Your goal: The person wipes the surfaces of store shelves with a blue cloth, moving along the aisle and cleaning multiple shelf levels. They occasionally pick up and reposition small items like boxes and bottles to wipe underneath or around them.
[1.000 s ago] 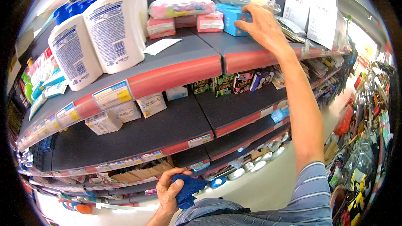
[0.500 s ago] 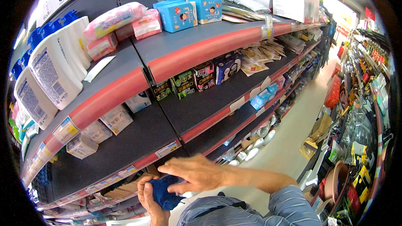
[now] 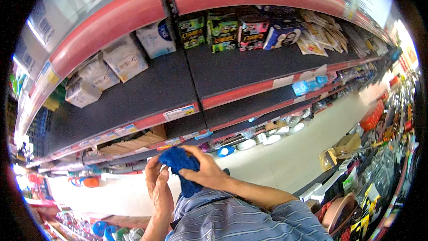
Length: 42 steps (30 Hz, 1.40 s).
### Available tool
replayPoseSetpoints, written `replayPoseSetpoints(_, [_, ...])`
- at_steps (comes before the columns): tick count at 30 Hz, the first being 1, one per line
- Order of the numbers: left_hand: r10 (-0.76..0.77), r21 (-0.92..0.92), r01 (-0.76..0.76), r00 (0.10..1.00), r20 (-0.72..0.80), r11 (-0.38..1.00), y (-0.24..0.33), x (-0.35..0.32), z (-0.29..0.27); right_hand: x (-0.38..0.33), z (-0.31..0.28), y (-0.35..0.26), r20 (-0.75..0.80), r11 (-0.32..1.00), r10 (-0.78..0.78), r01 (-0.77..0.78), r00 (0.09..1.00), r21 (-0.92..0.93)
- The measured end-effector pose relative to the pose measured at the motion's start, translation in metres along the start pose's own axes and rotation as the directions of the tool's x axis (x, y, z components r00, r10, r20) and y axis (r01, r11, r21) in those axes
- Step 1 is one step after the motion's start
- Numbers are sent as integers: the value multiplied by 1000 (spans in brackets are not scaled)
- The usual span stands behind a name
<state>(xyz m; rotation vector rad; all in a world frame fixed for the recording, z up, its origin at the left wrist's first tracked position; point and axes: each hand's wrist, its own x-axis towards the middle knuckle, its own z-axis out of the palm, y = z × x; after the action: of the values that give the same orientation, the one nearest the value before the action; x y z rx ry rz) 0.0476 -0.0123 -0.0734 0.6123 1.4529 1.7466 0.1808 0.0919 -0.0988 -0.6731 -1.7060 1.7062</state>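
Note:
A dark blue cloth [image 3: 178, 159] is bunched up between my two hands, in front of my striped shirt. My right hand [image 3: 207, 172] grips it from the right, fingers over the top edge and thumb pressed on the near side. My left hand [image 3: 159, 186] is curled at the cloth's left edge, its fingertips and thumb pinching there. The lower end of the cloth hangs down against the shirt. Part of the left fingers' contact is hidden by the folds.
A dark shelf [image 3: 249, 73] with red edges runs ahead, holding white boxed packs [image 3: 125, 60], small green and black boxes [image 3: 223, 33] and flat packets [image 3: 318, 35]. White slippers [image 3: 272, 139] lie low down. Another stocked rack stands right, with a brown basin [image 3: 339, 209] and a carton [image 3: 350, 145].
The view has tilted down toward the lower shelves and floor. My right hand has come down from above the cloth and closed on it; the left hand stays at its left side.

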Motion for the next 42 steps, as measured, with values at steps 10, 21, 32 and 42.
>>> replayPoseSetpoints(10, [-166, -13, 166, 978, -125, 986, -15, -28, -41, 52, -141, -134, -335, 741, -588, 325, 737, -587])
replayPoseSetpoints(21, [-223, -32, 221, 969, -103, 975, -11, -39, -65, 144, -163, -123, -208, 153, -169, -183, 963, -971])
replayPoseSetpoints(32, [-210, -72, 204, 974, -84, 976, 1, -35, -148, 196, -56, -102, 1, 118, -242, 31, 970, -993])
replayPoseSetpoints(42, [-239, -157, 218, 962, -132, 963, 2, -28, -241, 219, 62, -111, 130, 252, -163, 168, 978, -953])
